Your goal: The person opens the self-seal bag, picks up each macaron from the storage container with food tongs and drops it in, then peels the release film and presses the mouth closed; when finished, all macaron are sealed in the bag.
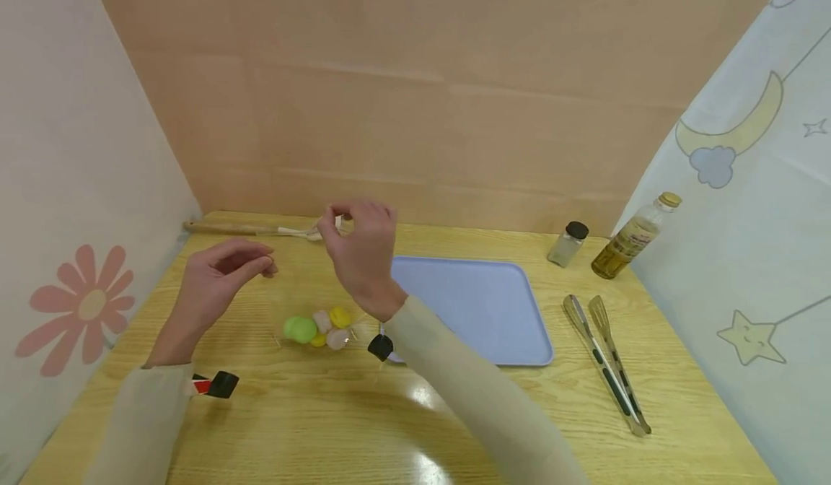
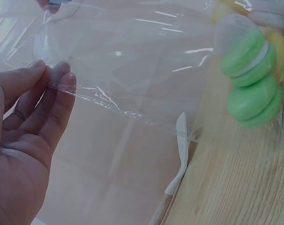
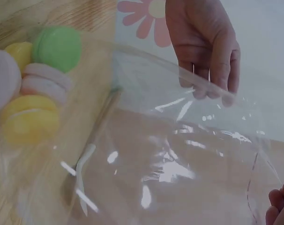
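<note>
A clear plastic bag stretches between the two hands, hard to make out in the head view. My left hand pinches one upper edge of it between thumb and fingertips. Raised further right, my right hand pinches the bag near its opposite corner; in the right wrist view only some of its fingers show at the edge. At the bag's lower end, over the table, several macarons lie bunched together inside: green ones, yellow ones and pale pink ones.
A lavender tray lies right of the bag, partly behind my right forearm. Metal tongs rest further right. A black-capped jar and an oil bottle stand at the back right. A wooden-handled utensil with a white head lies along the back.
</note>
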{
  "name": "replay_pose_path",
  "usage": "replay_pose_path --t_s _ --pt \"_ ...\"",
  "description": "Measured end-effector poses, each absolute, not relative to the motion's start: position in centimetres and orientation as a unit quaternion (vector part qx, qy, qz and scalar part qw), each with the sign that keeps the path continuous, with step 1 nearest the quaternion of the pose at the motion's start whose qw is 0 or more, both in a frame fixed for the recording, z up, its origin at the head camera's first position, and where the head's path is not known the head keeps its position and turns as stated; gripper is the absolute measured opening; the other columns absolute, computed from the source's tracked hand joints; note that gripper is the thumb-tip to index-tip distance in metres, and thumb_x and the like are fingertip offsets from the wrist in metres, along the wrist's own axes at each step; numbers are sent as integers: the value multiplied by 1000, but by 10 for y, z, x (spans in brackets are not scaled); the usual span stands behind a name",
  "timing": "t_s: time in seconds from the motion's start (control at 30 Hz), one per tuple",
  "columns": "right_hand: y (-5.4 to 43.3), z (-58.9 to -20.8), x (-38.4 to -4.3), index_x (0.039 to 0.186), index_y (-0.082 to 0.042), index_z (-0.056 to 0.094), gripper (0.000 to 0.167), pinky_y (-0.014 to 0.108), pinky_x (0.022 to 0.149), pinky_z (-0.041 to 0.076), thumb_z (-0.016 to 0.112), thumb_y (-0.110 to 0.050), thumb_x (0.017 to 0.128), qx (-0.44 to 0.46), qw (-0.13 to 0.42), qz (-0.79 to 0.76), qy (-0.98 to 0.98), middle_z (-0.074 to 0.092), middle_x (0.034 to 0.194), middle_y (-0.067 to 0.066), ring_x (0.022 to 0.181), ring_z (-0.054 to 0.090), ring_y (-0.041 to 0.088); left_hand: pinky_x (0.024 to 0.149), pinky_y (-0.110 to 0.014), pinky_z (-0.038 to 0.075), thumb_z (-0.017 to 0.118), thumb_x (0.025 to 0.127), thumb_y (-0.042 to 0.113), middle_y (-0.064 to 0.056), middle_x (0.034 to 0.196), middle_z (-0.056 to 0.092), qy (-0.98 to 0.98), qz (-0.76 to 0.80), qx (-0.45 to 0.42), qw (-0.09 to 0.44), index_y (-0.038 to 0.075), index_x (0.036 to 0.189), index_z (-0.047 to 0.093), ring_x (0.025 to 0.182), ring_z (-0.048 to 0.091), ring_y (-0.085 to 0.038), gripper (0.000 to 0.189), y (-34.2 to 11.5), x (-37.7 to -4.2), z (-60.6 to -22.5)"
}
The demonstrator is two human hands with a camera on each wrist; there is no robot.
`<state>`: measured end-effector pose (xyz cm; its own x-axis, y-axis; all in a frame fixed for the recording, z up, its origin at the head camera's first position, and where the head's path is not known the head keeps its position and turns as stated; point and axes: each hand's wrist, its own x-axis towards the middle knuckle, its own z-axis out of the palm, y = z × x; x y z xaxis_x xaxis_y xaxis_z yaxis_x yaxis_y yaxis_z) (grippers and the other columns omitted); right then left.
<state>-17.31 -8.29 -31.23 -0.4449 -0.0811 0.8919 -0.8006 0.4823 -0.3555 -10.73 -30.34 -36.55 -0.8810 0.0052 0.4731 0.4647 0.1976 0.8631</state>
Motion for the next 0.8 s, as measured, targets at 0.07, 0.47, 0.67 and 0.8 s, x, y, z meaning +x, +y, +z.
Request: replay_pose_path --t_s 0.07,0.47,0.67,0.8 --pt "-75 -313 -175 84 -7 73 7 36 82 41 70 -1 86 293 445 421 -734 70 80 1 78 63 16 81 -23 56 67 95 -5 -13 94 73 -754 -611 -152 188 -8 110 70 82 71 -18 15 -303 -108 -366" --pt "-22 -312 -181 87 -1 73 8 34 73 46 68 -5 92 196 425 531 -707 69 78 6 74 62 18 82 -23 56 67 95 -5 -12 94 73 -747 -622 -148 182 -9 109 69 82 71 -19 15 -304 -108 -366" --pt "10 -307 -187 89 1 74 12 31 68 46 67 -6 95 132 408 592 -682 70 78 6 72 60 16 82 -23 56 67 96 -3 -14 94 72 -748 -622 -143 181 -9 109 69 82 71 -19 15 -304 -107 -366" --pt "30 -303 -190 90 3 74 10 28 65 48 68 -5 94 102 414 613 -665 71 79 8 69 61 17 82 -23 56 67 96 -2 -15 94 72 -749 -622 -140 180 -8 109 69 82 71 -19 14 -305 -107 -366"
